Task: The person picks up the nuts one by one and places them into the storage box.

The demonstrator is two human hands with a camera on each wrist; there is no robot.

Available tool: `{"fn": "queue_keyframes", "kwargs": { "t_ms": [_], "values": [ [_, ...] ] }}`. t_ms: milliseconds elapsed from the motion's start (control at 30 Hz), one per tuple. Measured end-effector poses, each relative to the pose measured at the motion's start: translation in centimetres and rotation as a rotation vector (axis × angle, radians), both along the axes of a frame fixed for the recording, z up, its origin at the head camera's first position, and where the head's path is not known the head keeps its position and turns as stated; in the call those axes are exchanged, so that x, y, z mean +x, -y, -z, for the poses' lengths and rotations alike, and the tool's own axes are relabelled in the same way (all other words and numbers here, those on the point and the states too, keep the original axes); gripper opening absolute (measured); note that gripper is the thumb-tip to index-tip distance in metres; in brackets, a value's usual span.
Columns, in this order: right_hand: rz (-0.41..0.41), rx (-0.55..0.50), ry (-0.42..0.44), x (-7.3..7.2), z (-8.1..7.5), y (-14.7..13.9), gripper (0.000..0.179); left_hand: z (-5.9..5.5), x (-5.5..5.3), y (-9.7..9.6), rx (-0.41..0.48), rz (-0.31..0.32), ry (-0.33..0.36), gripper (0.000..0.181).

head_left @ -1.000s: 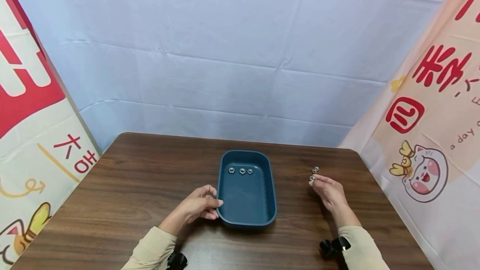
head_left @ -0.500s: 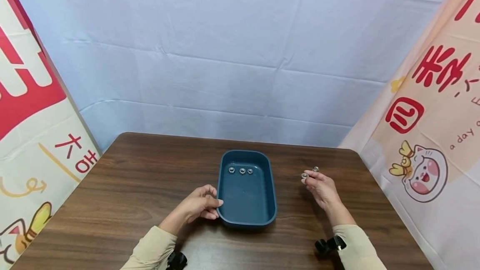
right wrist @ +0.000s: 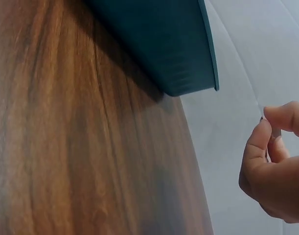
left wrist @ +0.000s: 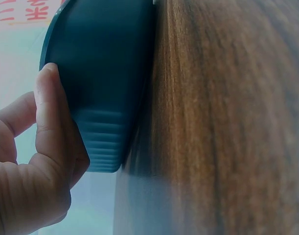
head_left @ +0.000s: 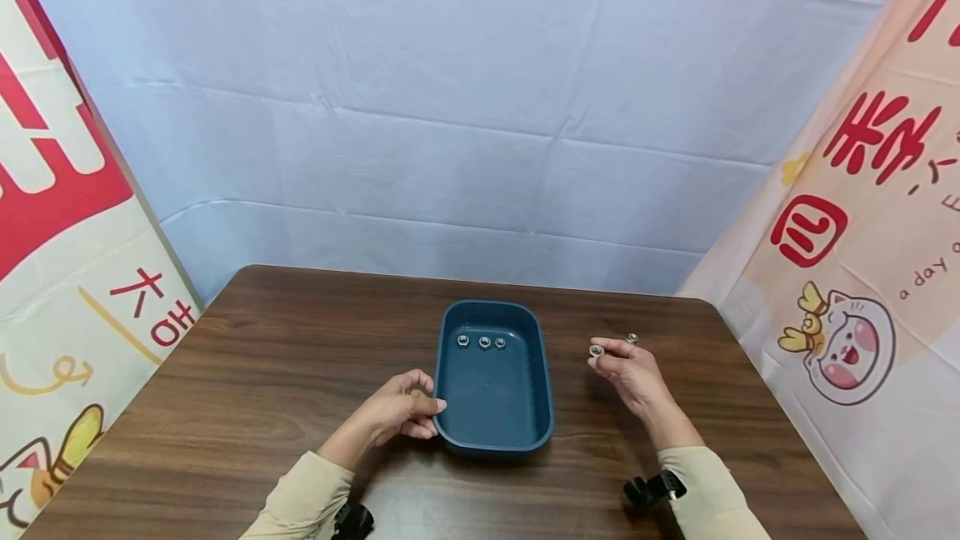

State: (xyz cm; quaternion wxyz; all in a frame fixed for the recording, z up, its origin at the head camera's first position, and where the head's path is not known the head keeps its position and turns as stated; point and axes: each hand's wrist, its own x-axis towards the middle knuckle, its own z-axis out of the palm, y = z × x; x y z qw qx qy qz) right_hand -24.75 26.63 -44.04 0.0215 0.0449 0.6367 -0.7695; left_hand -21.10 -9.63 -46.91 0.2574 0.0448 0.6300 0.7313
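A dark blue rectangular tray (head_left: 495,415) lies on the table, its long side running away from me. Inside it, toward the far end, three metal nuts sit in a row, among them a left-hand nut (head_left: 462,341). My left hand (head_left: 397,411) grips the tray's left rim, thumb over the edge and fingers along the outer wall (left wrist: 105,88). To the right of the tray, my right hand (head_left: 633,377) pinches a nut (head_left: 596,350) between thumb and fingertips, raised over the table. In the right wrist view the fingers mostly hide that nut.
Another nut (head_left: 632,338) lies on the table just behind my right hand. The brown wooden table (head_left: 300,357) ends at a pale hanging cloth (head_left: 450,148). Printed banners hang on the left and right sides.
My right hand has lifted the pinched nut off the table's right part and carried it left toward the tray. The left hand and the tray have stayed put.
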Motion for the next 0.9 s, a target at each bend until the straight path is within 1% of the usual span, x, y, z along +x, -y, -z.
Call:
{"fn": "queue_keyframes", "kwargs": {
  "t_ms": [200, 367, 500, 600, 667, 733, 800, 900],
  "values": [
    [-0.041, 0.12, 0.008, 0.2, -0.3, 0.9, 0.028, 0.0, 0.1, 0.0, 0.004, 0.002, 0.002, 0.033],
    [-0.078, 0.133, -0.006, 0.1, -0.6, 1.8, 0.028, 0.1, 0.0, 0.0, 0.002, 0.003, -0.003, 0.033],
    [-0.113, 0.173, -0.048, -0.2, -1.0, 2.5, 0.029, 0.1, 0.0, 0.0, -0.003, 0.003, -0.01, 0.032],
    [-0.139, 0.229, -0.088, -0.5, -1.3, 3.2, 0.031, 0.1, 0.0, 0.0, -0.006, 0.002, -0.015, 0.032],
    [-0.15, 0.269, -0.096, -0.7, -1.4, 3.7, 0.033, 0.1, -0.1, 0.0, -0.008, 0.001, -0.017, 0.032],
    [-0.17, 0.312, -0.085, -0.8, -1.6, 4.2, 0.035, 0.1, -0.1, -0.1, -0.009, 0.001, -0.018, 0.031],
    [-0.201, 0.334, -0.058, -1.0, -1.8, 4.5, 0.037, 0.2, -0.1, -0.1, -0.01, 0.0, -0.02, 0.03],
    [-0.265, 0.358, -0.011, -1.1, -2.2, 5.0, 0.037, 0.3, -0.2, -0.2, -0.011, -0.005, -0.024, 0.029]
  ]
}}
